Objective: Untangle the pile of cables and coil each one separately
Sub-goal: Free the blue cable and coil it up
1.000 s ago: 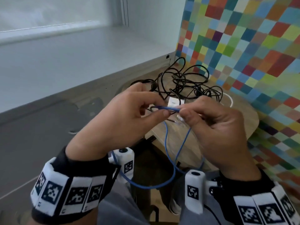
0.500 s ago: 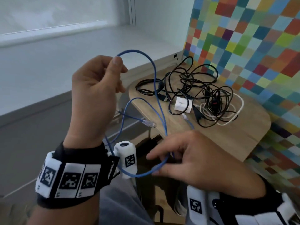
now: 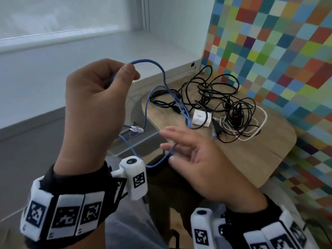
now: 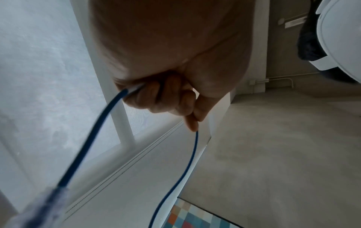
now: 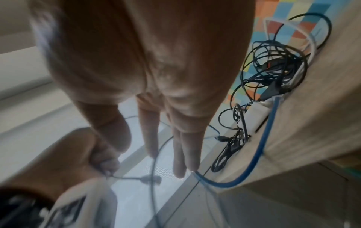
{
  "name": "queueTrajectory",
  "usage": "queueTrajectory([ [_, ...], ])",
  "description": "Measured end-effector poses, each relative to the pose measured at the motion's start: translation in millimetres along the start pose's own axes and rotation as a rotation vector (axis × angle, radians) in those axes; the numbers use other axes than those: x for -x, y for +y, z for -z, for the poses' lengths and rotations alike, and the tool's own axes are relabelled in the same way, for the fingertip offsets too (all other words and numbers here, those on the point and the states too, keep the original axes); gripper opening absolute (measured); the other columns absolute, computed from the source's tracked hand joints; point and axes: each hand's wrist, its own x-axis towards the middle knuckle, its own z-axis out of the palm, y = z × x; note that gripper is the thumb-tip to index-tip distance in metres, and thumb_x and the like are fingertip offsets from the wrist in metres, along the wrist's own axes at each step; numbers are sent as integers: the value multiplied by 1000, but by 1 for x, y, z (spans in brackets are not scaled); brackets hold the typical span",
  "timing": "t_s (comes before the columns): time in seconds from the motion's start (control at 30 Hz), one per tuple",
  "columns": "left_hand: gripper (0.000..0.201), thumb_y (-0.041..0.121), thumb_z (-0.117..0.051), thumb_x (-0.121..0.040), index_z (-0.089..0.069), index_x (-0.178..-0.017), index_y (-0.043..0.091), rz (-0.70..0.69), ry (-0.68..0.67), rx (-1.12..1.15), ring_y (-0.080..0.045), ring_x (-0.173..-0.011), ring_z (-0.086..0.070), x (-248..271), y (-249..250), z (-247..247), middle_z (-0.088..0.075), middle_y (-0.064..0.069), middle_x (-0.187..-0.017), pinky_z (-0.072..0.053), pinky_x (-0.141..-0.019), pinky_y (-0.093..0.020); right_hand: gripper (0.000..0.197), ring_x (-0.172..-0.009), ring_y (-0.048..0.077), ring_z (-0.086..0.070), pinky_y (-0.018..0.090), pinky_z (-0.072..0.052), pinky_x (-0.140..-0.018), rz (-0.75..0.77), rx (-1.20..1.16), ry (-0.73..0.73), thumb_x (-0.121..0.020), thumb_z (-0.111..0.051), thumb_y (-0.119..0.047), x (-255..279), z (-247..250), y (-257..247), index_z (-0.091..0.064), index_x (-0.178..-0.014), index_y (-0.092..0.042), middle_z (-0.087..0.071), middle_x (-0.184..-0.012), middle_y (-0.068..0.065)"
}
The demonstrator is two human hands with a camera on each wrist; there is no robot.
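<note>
- The blue cable [image 3: 162, 72] may slide off the right hand [image 3: 199, 159], whose fingers are spread straight, the cable only passing between them
- Its far plug [image 3: 213, 133] lies near the black tangle [image 3: 224, 99] on the wooden table [image 3: 260, 159] and could snag there
- The left hand [image 3: 97, 105] pinches the thin, springy cable up high; a clear plug [image 3: 136, 129] dangles below
</note>
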Motion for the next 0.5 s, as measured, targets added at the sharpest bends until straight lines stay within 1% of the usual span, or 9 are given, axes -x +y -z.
queueTrajectory([
  [0.03,19,29,-65,-96,-75,-82,23,-3,29,-16,-10,-52,-33,-1,0,1,-46,13,-49,-26,-50,-24,52,-142,3,-49,31,-37,-122,13,104,-104,-94,-63,-17,-1,-6,3,-60,-144,-34,-43,-159,-20],
  [0.1,19,32,-65,-94,-76,-81,23,-5,51,-24,-12,-53,-34,-3,-1,4,-46,11,-50,-26,-52,-27,53,-150,-5,-30,13,-22,-121,0,345,-281,-99,-58,-21,-4,-17,6,-54,-148,-40,-21,-170,-18],
  [0.17,20,33,-65,-94,-76,-80,23,6,33,-7,-12,-53,-33,-3,-2,7,-46,10,-50,-25,-52,-28,53,-154,-1,-23,14,-18,-121,-35,464,-379,-101,-54,-22,-6,-26,12,-50,-150,-42,-22,-171,-11],
  [0.2,20,32,-65,-94,-76,-80,22,17,15,-3,-13,-54,-32,-3,-3,7,-45,10,-50,-25,-53,-28,53,-152,0,-30,14,-23,-119,-59,482,-375,-101,-53,-23,-5,-28,13,-50,-150,-42,-32,-168,-10],
  [0.23,20,31,-65,-94,-76,-80,21,25,-6,2,-14,-54,-31,-3,-4,7,-43,9,-50,-24,-52,-28,50,-141,-4,-45,11,-32,-111,-76,481,-343,-102,-53,-24,-5,-27,15,-52,-149,-41,-48,-159,-12],
  [0.27,21,30,-65,-95,-76,-80,19,33,-28,8,-17,-54,-30,-2,-4,6,-41,9,-52,-23,-52,-28,46,-118,-9,-61,7,-40,-97,-90,457,-296,-102,-54,-24,-5,-24,16,-57,-145,-41,-65,-141,-14],
  [0.33,21,29,-66,-95,-76,-81,18,45,-67,17,-31,-56,-25,0,-3,6,-38,0,-54,-19,-51,-31,32,-78,-6,-70,9,-48,-73,-94,315,-169,-101,-61,-23,-5,-16,15,-70,-128,-36,-78,-107,-15],
  [0.43,20,29,-66,-93,-77,-79,19,35,-98,92,-33,-57,-22,1,1,6,-33,-8,-54,-17,-51,-35,13,-58,7,-67,20,-52,-58,-6,180,158,-95,-71,-21,-7,-2,9,-77,-98,-32,-75,-80,-15],
  [0.5,20,26,-65,-90,-76,-75,20,35,-89,186,-24,-52,-22,1,8,4,-30,-10,-53,-18,-51,-32,9,-56,4,-60,14,-46,-54,58,249,315,-91,-76,-24,-7,7,11,-75,-89,-32,-69,-73,-21],
])
